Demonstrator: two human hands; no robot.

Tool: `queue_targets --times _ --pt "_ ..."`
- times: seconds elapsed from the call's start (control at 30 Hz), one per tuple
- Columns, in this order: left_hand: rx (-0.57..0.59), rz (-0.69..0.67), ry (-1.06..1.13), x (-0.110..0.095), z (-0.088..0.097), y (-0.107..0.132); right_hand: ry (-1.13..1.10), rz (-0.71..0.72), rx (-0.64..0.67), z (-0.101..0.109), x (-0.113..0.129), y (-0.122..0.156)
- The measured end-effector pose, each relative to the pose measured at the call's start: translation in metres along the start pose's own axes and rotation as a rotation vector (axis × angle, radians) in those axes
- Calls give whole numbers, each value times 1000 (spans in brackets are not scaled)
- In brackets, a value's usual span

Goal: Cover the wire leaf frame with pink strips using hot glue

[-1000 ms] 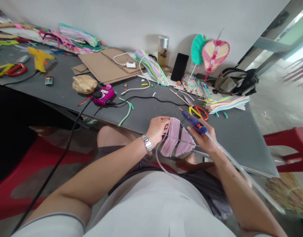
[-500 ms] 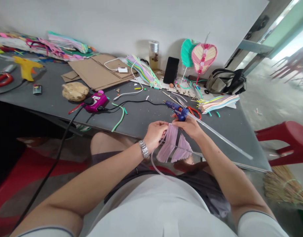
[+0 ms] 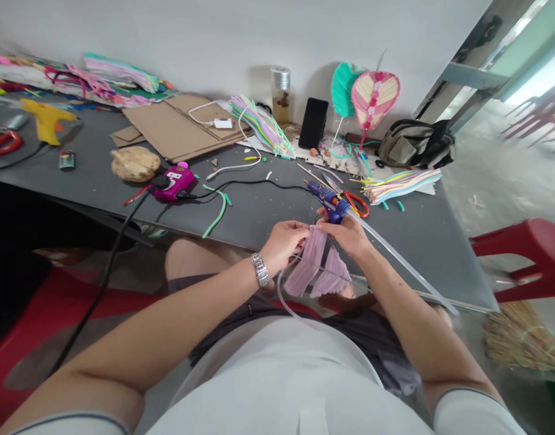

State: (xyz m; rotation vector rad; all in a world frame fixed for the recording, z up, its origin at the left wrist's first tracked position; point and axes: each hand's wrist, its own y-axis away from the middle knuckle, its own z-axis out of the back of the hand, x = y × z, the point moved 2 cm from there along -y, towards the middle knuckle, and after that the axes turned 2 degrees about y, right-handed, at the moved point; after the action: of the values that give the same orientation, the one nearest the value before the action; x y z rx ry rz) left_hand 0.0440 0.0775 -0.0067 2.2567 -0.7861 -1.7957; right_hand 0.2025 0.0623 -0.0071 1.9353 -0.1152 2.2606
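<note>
My left hand (image 3: 284, 243) pinches the upper end of a pale purple leaf-shaped craft piece (image 3: 332, 275), made of folded strips with a gap down its middle. A loose purple strip (image 3: 282, 297) trails from it towards my shirt. My right hand (image 3: 349, 235) is closed round a blue glue gun (image 3: 329, 199), its nozzle pointing left over the table. A long clear glue stick (image 3: 404, 266) sticks out of its back. The thumb and fingertips of that hand also touch the top of the purple piece, close to my left fingertips.
Red-handled scissors (image 3: 356, 204) lie just beyond the glue gun. Bundles of coloured strips (image 3: 401, 184), a phone (image 3: 313, 124), finished leaf shapes (image 3: 375, 99) and a bag (image 3: 413, 145) line the wall. Leftward are a purple power socket (image 3: 175, 183), a stone-like lump (image 3: 134, 164), cardboard (image 3: 177, 130) and a yellow glue gun (image 3: 46, 121).
The glue gun has tipped slightly, and the free end of its glue stick sits lower. Both hands stay at the top of the purple piece; the view has shifted a little.
</note>
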Motion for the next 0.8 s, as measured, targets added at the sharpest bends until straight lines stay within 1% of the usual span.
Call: queue_targets --times 0.17,0.37,0.6,0.8 --pt "-25 -3 -50 -1 0 1 -10 5 -9 1 -1 2" --pt "-39 -54 -106 -3 -2 3 -27 24 -18 0 1 7" --pt "-28 -8 -57 1 -3 4 -12 20 -62 -2 -3 9" --pt "-40 -41 -80 2 -5 8 -75 22 -62 -2 -3 12"
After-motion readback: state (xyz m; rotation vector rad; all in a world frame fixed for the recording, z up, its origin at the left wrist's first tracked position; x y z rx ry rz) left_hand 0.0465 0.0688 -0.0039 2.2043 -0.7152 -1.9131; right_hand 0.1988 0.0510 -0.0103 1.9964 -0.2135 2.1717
